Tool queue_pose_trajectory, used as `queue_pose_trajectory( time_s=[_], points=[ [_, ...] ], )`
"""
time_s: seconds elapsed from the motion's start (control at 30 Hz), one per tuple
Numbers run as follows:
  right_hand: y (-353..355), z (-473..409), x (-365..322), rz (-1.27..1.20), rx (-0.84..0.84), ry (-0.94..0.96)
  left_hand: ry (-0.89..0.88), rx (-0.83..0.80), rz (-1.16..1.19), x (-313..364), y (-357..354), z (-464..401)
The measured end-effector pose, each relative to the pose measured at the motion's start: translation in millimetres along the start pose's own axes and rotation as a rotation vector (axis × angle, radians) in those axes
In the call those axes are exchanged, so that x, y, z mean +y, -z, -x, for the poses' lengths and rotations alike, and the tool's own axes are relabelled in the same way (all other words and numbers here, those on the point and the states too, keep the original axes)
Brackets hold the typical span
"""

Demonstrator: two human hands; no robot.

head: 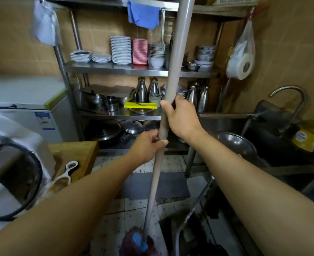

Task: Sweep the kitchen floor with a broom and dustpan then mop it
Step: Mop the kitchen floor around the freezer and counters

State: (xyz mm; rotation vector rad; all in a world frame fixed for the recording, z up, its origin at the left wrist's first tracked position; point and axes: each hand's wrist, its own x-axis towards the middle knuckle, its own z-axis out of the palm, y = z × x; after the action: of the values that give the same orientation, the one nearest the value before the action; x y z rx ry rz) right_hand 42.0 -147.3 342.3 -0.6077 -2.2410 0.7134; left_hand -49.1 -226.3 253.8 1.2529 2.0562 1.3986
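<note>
At the centre of the view, a long grey mop handle (171, 71) runs from the top edge at 12 o'clock down to 6 o'clock, tilted slightly, ending in a dark reddish mop head (134, 244) with a blue clip, resting on the speckled tile floor (115, 224). Both hands grasp the handle: the right hand (182, 119) is wrapped round it higher up, thumb lying across the front of the pole, and the left hand (145, 146) is curled round it just below, thumb on the near side. Behind the handle stands a steel shelf rack (115, 68) with stacked plates (120, 49) and bowls on one level, metal jugs (141, 90) and a yellow tray (140, 105) on the next, and pot lids beneath. A blue cloth (143, 14) hangs from the top shelf toward 12 o'clock. Toward 3 o'clock a curved tap (292, 100) rises over a dark sink, with a bag holding a paper roll (242, 65) hanging on the wall near 2 o'clock. Toward 9 o'clock sits a white appliance (23, 100), and near 8 o'clock a wooden board (75, 154) carries white-handled scissors (67, 172)
</note>
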Motion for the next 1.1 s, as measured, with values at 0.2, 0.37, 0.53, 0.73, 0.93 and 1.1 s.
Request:
queue_pose_trajectory(
  time_s=[0.2,0.37,0.53,0.73,0.93,1.1],
  points=[
    [-53,-95,29,-0.016,-0.021,0.057,0.059,0.059,0.015,-30,28,-87],
    [-83,-170,46,-0.007,-0.050,0.081,0.133,0.140,0.025,-46,48,-159],
    [-99,-233,53,-0.020,-0.018,0.082,0.120,0.188,-0.020,-48,66,-221],
    [-109,-293,63,-0.001,0.014,0.093,0.068,0.199,0.024,-51,79,-287],
    [-130,-337,76,0.057,0.024,0.094,0.032,0.208,0.018,-76,91,-344],
    [-161,-360,98,0.062,0.002,0.027,0.034,0.161,0.053,-118,90,-387]
  ],
)
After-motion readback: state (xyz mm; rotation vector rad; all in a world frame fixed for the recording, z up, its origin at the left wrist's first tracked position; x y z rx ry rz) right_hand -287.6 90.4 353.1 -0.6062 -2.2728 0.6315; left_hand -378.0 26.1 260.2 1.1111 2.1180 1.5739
